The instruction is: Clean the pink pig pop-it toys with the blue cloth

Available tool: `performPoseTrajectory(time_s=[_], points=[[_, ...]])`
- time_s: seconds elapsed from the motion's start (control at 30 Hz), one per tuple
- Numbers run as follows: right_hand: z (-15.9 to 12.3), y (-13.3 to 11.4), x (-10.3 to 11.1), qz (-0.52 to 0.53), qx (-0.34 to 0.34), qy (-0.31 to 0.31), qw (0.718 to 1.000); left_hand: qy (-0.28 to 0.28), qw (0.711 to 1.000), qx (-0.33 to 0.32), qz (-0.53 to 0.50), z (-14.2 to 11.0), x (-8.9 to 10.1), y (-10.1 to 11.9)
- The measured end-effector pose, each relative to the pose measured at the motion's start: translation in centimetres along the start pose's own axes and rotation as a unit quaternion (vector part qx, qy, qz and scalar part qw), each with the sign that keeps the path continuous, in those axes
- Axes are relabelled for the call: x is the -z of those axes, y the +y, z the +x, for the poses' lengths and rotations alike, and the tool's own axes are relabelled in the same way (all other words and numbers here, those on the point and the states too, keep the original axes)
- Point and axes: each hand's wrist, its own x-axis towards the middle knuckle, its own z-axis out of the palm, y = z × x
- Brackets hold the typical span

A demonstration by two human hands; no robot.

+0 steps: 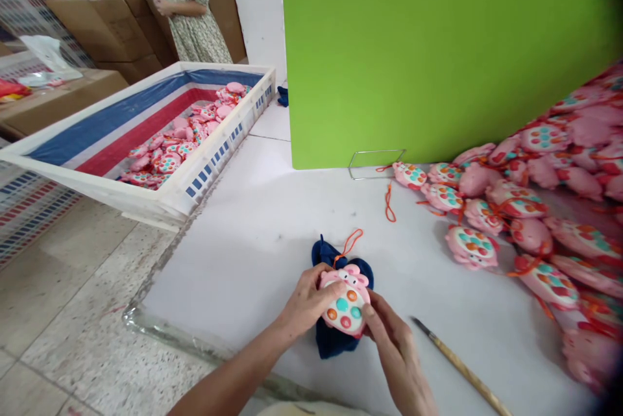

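Between my two hands is a pink pig-shaped toy point(346, 302) with a white belly and several teal, orange and red round buttons. An orange cord loop point(349, 244) sticks out at its top. My left hand point(309, 299) grips its left side, thumb across the front. On the lower right edge my right hand point(392, 338) closes with its thumb at the rim. Beneath the toy lies a dark blue cloth point(331, 344) on the white tabletop. Right of my right hand rests a thin tool with a wooden handle point(460, 364) and a dark tip.
A large heap of similar pink toys point(530, 234) covers the table's right side. Behind stands a green board point(413, 52) with a wire stand point(374, 177). A loose orange cord point(389, 203) lies nearby. Left is a white crate point(165, 198) holding more toys; a person point(195, 20) stands behind it.
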Motion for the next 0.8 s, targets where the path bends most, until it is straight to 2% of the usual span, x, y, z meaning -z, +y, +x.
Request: performPoseTrajectory(time_s=[0.2,0.3,0.37,0.43,0.53,0.6,0.73,0.8], points=[[-0.2,-0.1,0.1,0.005,-0.004,0.027,1.000,-0.032,0.998,0.042,-0.035,0.1,-0.3,-0.3],[-0.2,0.0,0.0,-0.023,0.011,0.033,0.999,-0.023,0.999,0.036,-0.021,0.0,-0.2,-0.2],[-0.2,0.3,-0.1,-0.082,0.041,0.043,0.995,-0.009,1.000,0.018,-0.009,-0.1,-0.1,0.0],[-0.1,0.6,-0.1,-0.190,0.107,0.057,0.974,0.002,1.000,-0.001,0.011,-0.2,-0.1,0.1],[0.0,0.9,-0.3,-0.359,0.221,0.045,0.906,-0.002,0.998,-0.012,0.061,-0.5,-0.6,0.4],[0.0,1.0,-0.5,-0.416,0.246,0.025,0.875,-0.021,0.997,-0.014,0.067,-0.7,-1.1,0.6],[0.7,0.8,-0.1,-0.421,0.253,0.027,0.871,-0.070,0.997,-0.032,0.009,-1.1,-1.5,0.5],[1.5,0.3,1.1,-0.421,0.264,0.058,0.866,-0.063,0.996,-0.053,0.014,-1.4,-1.3,0.6]])
